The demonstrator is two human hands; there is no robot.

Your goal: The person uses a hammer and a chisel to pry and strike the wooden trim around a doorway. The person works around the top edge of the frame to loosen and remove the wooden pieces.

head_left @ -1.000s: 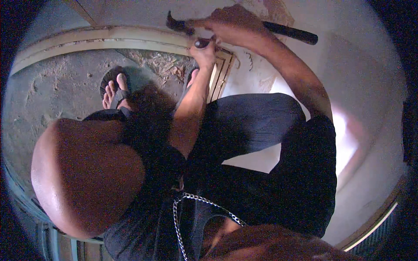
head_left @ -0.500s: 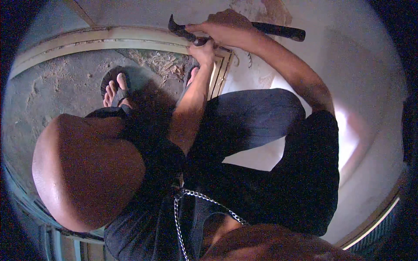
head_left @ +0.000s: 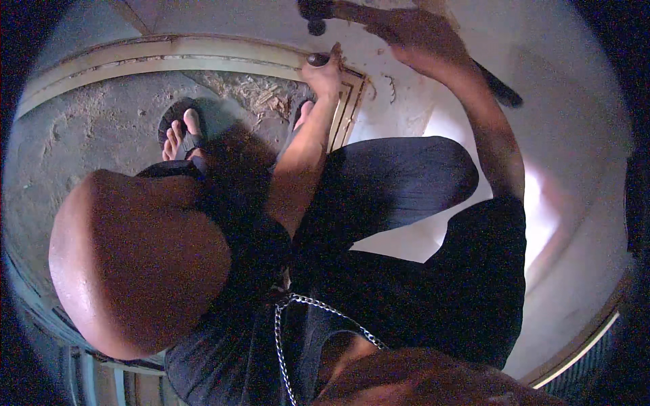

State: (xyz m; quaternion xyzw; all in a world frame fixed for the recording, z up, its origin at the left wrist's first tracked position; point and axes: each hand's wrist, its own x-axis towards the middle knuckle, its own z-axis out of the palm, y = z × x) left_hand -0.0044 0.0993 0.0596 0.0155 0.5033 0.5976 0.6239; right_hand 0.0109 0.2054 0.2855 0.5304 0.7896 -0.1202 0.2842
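My right hand (head_left: 433, 46) is wrapped round the handle of a claw hammer (head_left: 502, 89), raised over the pale surface at the top right. The dark hammer head is blurred and partly cut off by the upper edge. Below and left of it, at the corner of a cream wooden frame (head_left: 169, 47), my left hand (head_left: 323, 81) is closed on a dark-handled chisel-like tool (head_left: 317, 59). Only the round butt of that tool shows; its blade is hidden. The hammer and the tool are apart.
Wood shavings (head_left: 271, 103) lie on the rough grey floor (head_left: 88, 135) inside the frame. My sandalled foot (head_left: 181, 135) stands near them, the other partly hidden behind my left forearm. My bent knee (head_left: 447, 169) is close to the frame's corner.
My right hand has swung the hammer up and to the right, away from the tool in my left hand. My left hand has stayed at the frame's corner.
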